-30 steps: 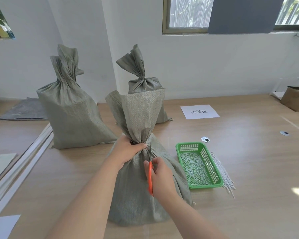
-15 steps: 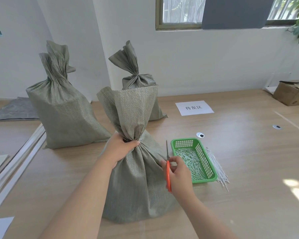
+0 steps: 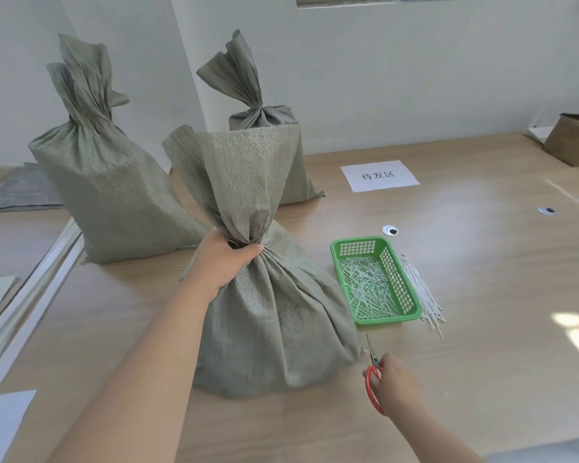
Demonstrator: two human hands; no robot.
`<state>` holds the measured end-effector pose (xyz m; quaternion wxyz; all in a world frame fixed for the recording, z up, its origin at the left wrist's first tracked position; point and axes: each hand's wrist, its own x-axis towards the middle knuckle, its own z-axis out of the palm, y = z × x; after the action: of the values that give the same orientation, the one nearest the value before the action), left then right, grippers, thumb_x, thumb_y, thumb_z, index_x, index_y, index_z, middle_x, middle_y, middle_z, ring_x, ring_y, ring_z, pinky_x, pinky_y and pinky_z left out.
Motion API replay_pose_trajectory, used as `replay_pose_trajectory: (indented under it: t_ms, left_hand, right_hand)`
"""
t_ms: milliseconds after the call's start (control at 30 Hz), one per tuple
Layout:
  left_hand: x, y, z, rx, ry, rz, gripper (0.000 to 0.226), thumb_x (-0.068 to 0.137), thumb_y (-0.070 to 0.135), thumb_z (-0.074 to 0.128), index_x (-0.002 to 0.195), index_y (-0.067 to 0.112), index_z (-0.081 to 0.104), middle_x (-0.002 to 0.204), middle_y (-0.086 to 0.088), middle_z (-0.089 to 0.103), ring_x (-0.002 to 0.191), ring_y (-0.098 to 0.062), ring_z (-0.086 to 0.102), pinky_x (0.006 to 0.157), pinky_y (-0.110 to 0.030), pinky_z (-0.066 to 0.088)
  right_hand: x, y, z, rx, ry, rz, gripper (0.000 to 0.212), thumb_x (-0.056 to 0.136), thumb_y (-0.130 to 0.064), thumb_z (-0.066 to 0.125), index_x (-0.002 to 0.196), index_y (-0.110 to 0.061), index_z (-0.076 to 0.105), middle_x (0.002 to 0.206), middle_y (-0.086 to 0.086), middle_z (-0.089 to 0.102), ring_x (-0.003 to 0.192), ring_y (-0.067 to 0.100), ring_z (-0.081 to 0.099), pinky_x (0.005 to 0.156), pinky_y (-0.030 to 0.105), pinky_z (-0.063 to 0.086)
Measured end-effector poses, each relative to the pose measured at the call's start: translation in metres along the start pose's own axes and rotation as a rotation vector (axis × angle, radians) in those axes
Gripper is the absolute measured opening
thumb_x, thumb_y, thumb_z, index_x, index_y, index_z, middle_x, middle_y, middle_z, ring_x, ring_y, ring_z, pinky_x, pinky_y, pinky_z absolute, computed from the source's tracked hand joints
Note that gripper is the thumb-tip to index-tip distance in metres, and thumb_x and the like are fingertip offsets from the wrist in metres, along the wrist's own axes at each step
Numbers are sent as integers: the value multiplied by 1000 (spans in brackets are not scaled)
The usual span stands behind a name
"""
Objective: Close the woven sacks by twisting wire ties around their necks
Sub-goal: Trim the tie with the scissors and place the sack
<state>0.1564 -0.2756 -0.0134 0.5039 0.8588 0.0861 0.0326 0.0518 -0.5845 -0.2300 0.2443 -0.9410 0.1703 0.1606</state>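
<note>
A grey-green woven sack (image 3: 274,315) stands upright on the wooden table in front of me. My left hand (image 3: 223,262) grips its gathered neck. My right hand (image 3: 393,384) holds orange-handled scissors (image 3: 373,372) low by the table, right of the sack's base, blades pointing away from me. Two more sacks with gathered necks stand behind: one at the left (image 3: 97,182), one at the back (image 3: 264,128). A green basket (image 3: 411,309) holds short white tie pieces, and a bundle of long white wire ties (image 3: 422,292) lies beside it on the right.
A white paper label (image 3: 380,175) lies behind the basket. A cardboard box (image 3: 572,142) sits at the far right by the wall. Flat grey sacks (image 3: 20,188) lie at the far left. White strips (image 3: 30,282) run along the table's left side.
My right hand has carried the scissors away from the sack's neck, down and to the right, near the tabletop. My left hand keeps its grip on the neck.
</note>
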Motion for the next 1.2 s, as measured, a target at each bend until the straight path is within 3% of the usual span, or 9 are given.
replay_pose_trajectory:
  t_ms: [133,200,400,600,733,800,867,1000,1200]
  left_hand:
    - [-2,2,2,-19,11,-1,13,83,25,78,90,35,72,94,11,76,94,-7,69,93,-37,56]
    - [-4,2,3,-15,19,0,11,83,24,78,91,31,74,93,7,77,93,-7,70,91,-36,55]
    - [-3,0,4,55,53,-10,9,82,25,77,89,20,76,89,-2,77,93,-15,71,79,-31,53]
    - [-1,-2,6,161,45,23,28,82,33,72,93,7,72,92,-13,75,93,-26,70,86,-46,55]
    - [0,-1,5,242,38,40,33,85,30,71,85,-2,66,79,-22,68,64,-17,57,63,-28,45]
    - [1,2,3,292,48,82,27,86,27,71,77,2,66,70,-15,66,62,-11,56,57,-15,39]
    - [2,3,1,332,55,136,21,86,29,72,74,13,67,70,-1,67,72,-5,60,64,-11,44]
    - [7,-3,-3,451,96,182,38,76,62,61,80,26,70,88,3,68,102,-27,63,88,-42,54]
    - [2,-12,-10,659,139,92,70,71,90,48,103,31,65,116,4,60,122,-31,50,100,-51,41]
  right_hand:
    - [10,10,19,-111,-122,33,22,93,-34,57,100,-19,42,100,4,61,104,27,63,68,28,33]
    - [16,13,25,-117,-160,46,22,91,-29,58,99,-19,40,95,2,56,104,27,63,68,28,34]
    - [28,11,36,-139,-184,53,20,91,-27,57,93,-18,40,111,9,66,106,29,63,69,29,37]
    - [31,13,39,-173,-200,37,25,84,-25,64,92,-19,42,107,7,66,102,28,64,75,30,45]
    - [31,12,35,-151,-199,45,27,85,-28,67,93,-18,42,107,8,67,101,28,64,73,31,44]
    - [31,5,26,-64,-109,31,25,89,-29,64,101,-16,46,106,10,67,100,32,64,75,34,47]
    - [34,-10,10,109,37,-10,33,92,-29,61,118,-11,52,102,9,67,98,32,64,77,36,47]
    - [31,-67,-44,392,212,-258,39,93,-34,62,128,-18,58,96,-4,65,93,17,62,84,37,50]
    - [8,-140,-91,542,41,-621,60,87,-52,64,141,-29,51,134,-16,53,125,3,47,103,22,37]
